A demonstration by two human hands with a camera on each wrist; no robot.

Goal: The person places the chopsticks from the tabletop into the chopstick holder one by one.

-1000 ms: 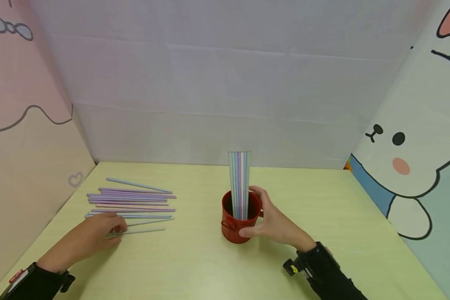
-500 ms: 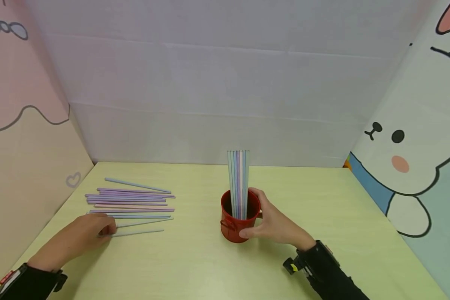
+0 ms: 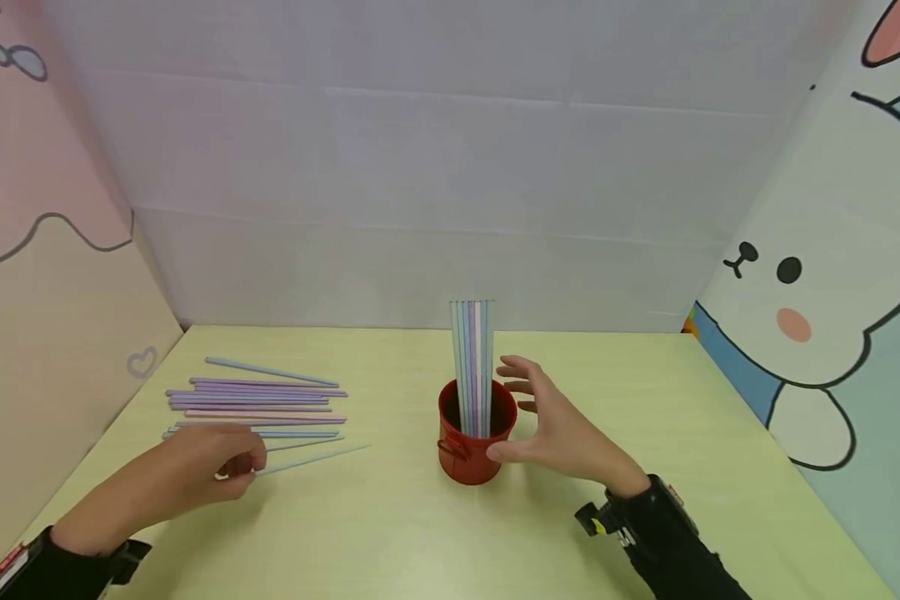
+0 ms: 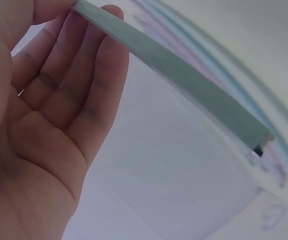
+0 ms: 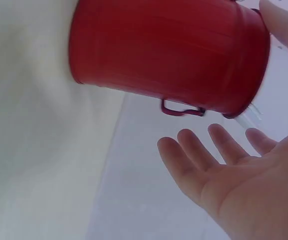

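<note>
My left hand (image 3: 210,467) pinches a pale green straw (image 3: 315,458) between thumb and fingers. In the left wrist view this straw (image 4: 183,82) slants down to the right, its far end showing a small dark opening. A red metal bucket (image 3: 465,467) stands upright mid-table, with several pastel straws (image 3: 471,358) upright inside. Beside it, my right hand (image 3: 547,433) is spread, thumb at the bucket's near side. From the right wrist, the fingers (image 5: 198,155) are apart from the bucket's small side handle (image 5: 181,111).
Behind the left hand, several purple, pink and blue straws (image 3: 255,392) lie roughly side by side on the pale yellow table (image 3: 390,533). A white wall (image 3: 390,167) closes off the back, with printed panels at both sides.
The left hand has shifted right and lifted the pale green straw, whose far end now reaches further right. The right hand's fingers have loosened and moved away from the bucket.
</note>
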